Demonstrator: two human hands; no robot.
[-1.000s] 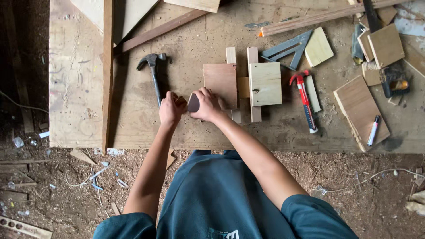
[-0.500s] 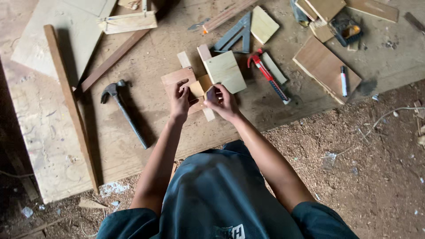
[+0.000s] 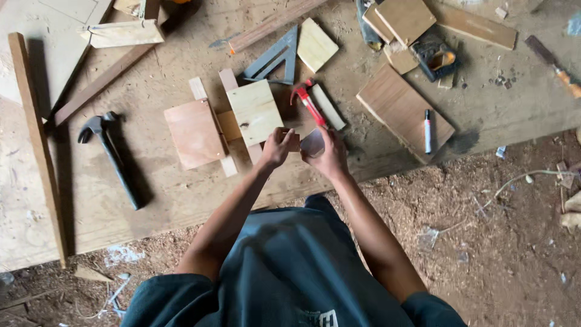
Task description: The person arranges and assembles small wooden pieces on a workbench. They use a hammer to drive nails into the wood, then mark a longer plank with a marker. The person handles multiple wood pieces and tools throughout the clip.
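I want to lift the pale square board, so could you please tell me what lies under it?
Under the pale board run two narrow strips, and a small tan piece shows at its left edge. Whatever else lies beneath is covered.

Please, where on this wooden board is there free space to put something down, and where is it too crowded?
Bare board lies between the hammer and the reddish wood square, and along the near edge below them. Another bare patch lies right of the marker. It is crowded around both hands, near the red-handled tool, and at the far right scraps.

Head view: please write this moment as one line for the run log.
left hand: holds small wood piece | right hand: holds small flat piece | nearby: pale square board, red tool, hammer
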